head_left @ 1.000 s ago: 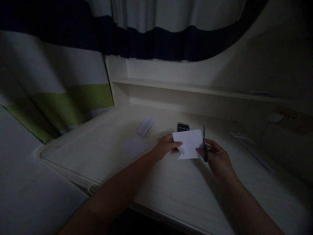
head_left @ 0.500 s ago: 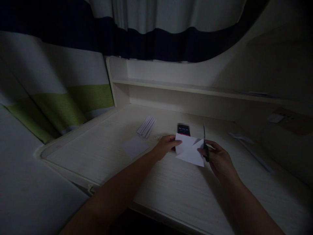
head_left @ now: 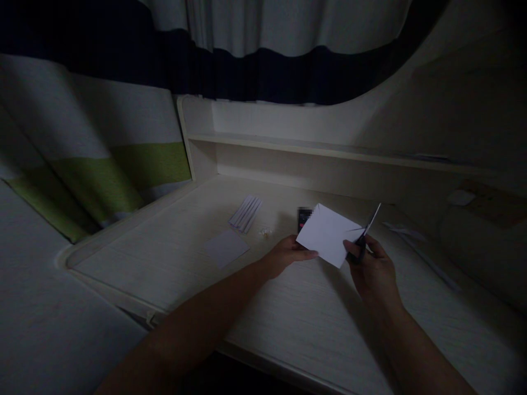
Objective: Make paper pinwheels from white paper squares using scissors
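Note:
A white sheet of paper [head_left: 327,235] with slits cut near its corners is raised over the desk. My left hand [head_left: 288,255] pinches its lower left edge, thumb on top. In my right hand [head_left: 373,269] is a pair of scissors [head_left: 360,249] with dark handles, blades pointing up and away. The right thumb lies at the paper's right edge, close to the handles. Behind the sheet lies a phone [head_left: 303,218], partly covered by the paper. Left of it on the desk are a square of paper [head_left: 226,248] and some small pale bits [head_left: 265,232].
Folded paper strips [head_left: 246,214] lie together toward the back of the desk [head_left: 164,247]. More papers [head_left: 424,255] rest along the right side. A low shelf [head_left: 308,145] runs across the back, under a striped curtain [head_left: 280,71].
The paper has turned and been raised slightly, now covering more of the phone. My left hand has shifted to its lower edge. The scissors have swung right and tilted.

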Motion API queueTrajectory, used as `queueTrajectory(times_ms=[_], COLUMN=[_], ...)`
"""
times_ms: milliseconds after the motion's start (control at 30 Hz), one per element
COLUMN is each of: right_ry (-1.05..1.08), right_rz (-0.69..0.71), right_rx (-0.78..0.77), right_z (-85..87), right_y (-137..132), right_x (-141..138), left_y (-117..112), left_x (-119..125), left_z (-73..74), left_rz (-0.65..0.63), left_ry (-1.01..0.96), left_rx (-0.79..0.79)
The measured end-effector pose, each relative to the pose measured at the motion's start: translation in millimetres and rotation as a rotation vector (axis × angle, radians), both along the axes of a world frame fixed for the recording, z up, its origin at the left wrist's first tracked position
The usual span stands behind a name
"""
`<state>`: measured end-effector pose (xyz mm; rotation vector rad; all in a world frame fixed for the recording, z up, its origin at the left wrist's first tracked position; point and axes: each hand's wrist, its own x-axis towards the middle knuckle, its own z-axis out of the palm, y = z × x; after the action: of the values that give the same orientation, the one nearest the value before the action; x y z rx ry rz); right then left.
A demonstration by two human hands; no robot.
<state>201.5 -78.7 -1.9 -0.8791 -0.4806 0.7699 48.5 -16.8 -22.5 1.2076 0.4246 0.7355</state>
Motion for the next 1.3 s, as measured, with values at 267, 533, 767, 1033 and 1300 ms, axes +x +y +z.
queueTrajectory(times_ms=[267, 533, 767, 1033, 1300], right_ry=[-0.059, -0.191, -0.384, -0.506, -0.551], right_rz=[0.14, 0.289, 0.568, 0.662, 0.667], right_rx=[-0.034, -0.11, -0.277, -0.345, -0.332], right_z=[-4.9, -0.6, 3.1, 3.6, 2.9], right_y=[-3, -6, -12, -15, -14], right_x=[-8, -5, -11, -17, -15], left_y=[-11, 6, 17, 19, 14], left_x=[5, -3, -12, -12, -12], left_z=[-2.7, 3.9, 13.9, 13.3, 19.8], left_rz=[-0.004, 0.285, 0.489, 0.508, 0.489], left_ry=[-0.004, -0.013, -0.111, -0.092, -0.038], left_rx=[-0.06, -0.112, -0.099, -0.027, -0.049])
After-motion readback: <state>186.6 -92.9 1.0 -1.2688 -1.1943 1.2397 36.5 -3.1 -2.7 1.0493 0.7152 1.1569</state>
